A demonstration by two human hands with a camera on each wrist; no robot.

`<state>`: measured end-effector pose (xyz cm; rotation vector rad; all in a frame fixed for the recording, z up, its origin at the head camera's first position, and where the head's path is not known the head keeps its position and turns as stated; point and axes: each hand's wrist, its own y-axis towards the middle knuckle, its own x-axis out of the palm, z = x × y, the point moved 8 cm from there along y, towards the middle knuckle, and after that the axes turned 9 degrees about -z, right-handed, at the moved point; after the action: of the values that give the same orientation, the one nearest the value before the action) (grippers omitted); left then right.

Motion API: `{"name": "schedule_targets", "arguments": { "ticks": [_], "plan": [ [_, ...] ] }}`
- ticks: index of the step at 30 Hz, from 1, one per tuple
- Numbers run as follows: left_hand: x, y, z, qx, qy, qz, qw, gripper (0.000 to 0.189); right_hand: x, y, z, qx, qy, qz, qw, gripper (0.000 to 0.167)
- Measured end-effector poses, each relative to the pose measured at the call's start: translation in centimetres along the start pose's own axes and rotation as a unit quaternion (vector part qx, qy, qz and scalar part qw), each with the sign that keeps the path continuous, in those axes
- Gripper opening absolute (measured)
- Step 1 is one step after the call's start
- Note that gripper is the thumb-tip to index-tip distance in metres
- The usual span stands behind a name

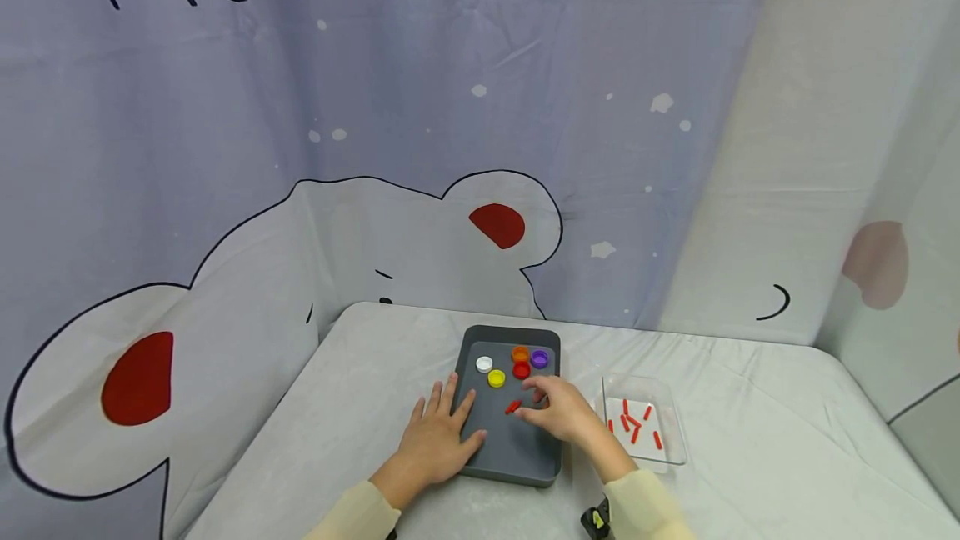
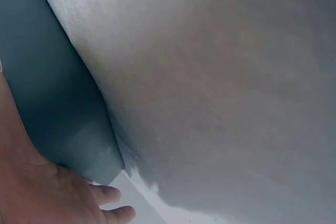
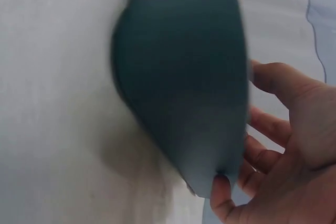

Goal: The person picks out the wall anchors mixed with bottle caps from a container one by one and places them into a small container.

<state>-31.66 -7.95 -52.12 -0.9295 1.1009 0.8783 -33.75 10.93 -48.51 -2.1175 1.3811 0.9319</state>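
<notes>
A grey tray lies on the covered table. My left hand rests on its left side, fingers spread; the left wrist view shows this hand beside a dark panel. Over the tray's right part, my right hand has thumb and forefinger apart, close to small red pieces lying on the tray. Whether the thumb touches them I cannot tell. Toward the tray's far end sit small round caps: white, yellow, orange, red and purple.
Right of the tray stands a clear plastic box with several short red sticks in it. White cloth covers the table. A printed curtain hangs behind it. A dark object shows by the right sleeve.
</notes>
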Motion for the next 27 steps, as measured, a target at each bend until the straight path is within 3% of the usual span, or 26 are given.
{"name": "schedule_targets", "arguments": {
  "ticks": [10,19,27],
  "plan": [
    [0.0,0.0,-0.1,0.003,0.000,-0.005,1.0000,0.071,0.9,1.0,0.6,0.052,-0.090,0.023,0.9944,0.039],
    [0.2,0.2,-0.2,0.007,0.000,0.002,1.0000,0.070,1.6,1.5,0.7,0.089,-0.157,0.041,0.9827,0.039],
    [0.0,-0.1,0.0,0.006,-0.002,0.000,1.0000,0.070,2.2,1.7,0.9,0.108,-0.176,0.048,0.9773,0.038]
  ]
}}
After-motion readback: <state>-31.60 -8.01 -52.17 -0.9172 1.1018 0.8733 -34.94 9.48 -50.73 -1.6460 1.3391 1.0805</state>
